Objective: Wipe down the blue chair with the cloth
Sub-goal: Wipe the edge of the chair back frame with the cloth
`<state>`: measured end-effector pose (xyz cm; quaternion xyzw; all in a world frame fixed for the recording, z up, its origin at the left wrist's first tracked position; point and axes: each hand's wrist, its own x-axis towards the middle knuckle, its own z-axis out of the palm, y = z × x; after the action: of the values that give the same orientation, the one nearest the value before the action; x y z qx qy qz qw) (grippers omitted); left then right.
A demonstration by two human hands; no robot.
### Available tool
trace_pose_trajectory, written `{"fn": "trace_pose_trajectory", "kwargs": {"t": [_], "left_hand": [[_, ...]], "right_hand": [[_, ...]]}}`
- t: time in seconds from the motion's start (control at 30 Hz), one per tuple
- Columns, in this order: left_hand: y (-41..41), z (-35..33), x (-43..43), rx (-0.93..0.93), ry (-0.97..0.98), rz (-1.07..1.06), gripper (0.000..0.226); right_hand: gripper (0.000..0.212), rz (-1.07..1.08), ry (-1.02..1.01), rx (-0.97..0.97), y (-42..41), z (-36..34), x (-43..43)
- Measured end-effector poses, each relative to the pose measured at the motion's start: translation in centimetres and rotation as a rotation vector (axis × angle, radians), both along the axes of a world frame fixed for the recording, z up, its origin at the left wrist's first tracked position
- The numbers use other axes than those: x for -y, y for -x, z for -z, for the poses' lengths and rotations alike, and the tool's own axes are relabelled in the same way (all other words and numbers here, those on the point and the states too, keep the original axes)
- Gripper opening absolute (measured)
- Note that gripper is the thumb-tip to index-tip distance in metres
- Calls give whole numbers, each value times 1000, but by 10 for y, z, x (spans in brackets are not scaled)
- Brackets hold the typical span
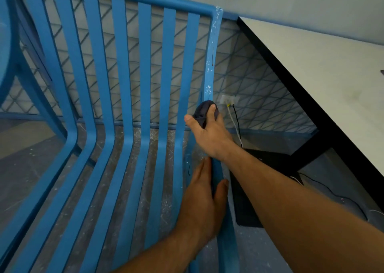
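Observation:
The blue slatted chair [143, 98] fills the left and middle of the head view, its back rising to a top rail and its seat running toward me. White specks mark its right frame bar. My right hand [209, 133] presses a bunched dark grey cloth [204, 110] against that right bar, low on the backrest near the bend. My left hand [204, 196] grips the same bar lower down at the seat's right edge, fingers on the inside and thumb on the outside.
A white table with a black edge [324, 81] stands close on the right. Under it are a wall socket with cables [229, 101] and a black mat [255, 189]. A blue lattice-patterned wall panel [255, 85] lies behind the chair. Another blue chair part [12, 65] sits at far left.

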<state>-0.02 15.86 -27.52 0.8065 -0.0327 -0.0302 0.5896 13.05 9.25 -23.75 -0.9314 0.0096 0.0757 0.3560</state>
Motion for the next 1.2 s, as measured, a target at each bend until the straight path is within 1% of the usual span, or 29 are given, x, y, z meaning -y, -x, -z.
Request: {"fn": "trace_pose_trajectory", "kwargs": {"t": [0.03,0.1,0.17,0.23,0.3,0.37,0.43,0.5,0.57,0.63,0.7,0.8,0.93,1.07,1.2], "left_hand": [[0,1,1,5,11,-5,60],[0,3,2,-3,38,-11,61],[0,4,3,-29,58,-10,63],[1,5,3,-39,86,-10,63],[1,4,2,-30,103,-8,60],[0,4,2,-37,103,-16,54],[0,4,3,-33,104,-24,49],[1,4,2,-7,81,-31,48],[1,5,2,9,98,-35,36],[0,6,2,5,123,-33,30],[2,6,2,14,133,-28,32],[2,7,2,14,139,-30,34],[2,7,2,15,132,-32,31],[1,7,2,14,98,-38,30],[1,6,1,24,103,-21,28]], "right_hand": [[89,12,-27,-11,5,0,1],[79,51,-17,-12,5,1,0],[74,72,-17,-25,-13,4,1],[68,121,-132,-74,-37,6,5],[57,100,-161,-97,-51,6,12],[46,103,-180,-93,-48,-1,16],[39,136,-257,-88,-34,-5,19],[35,159,-279,-95,-14,-4,21],[32,151,-263,-113,9,4,26],[29,132,-275,-135,35,8,31],[26,104,-290,-158,56,6,35],[18,67,-252,-189,75,2,43],[18,73,-186,-138,66,-4,43],[17,153,-160,-68,39,-5,31],[13,152,-148,-61,55,2,36]]}}
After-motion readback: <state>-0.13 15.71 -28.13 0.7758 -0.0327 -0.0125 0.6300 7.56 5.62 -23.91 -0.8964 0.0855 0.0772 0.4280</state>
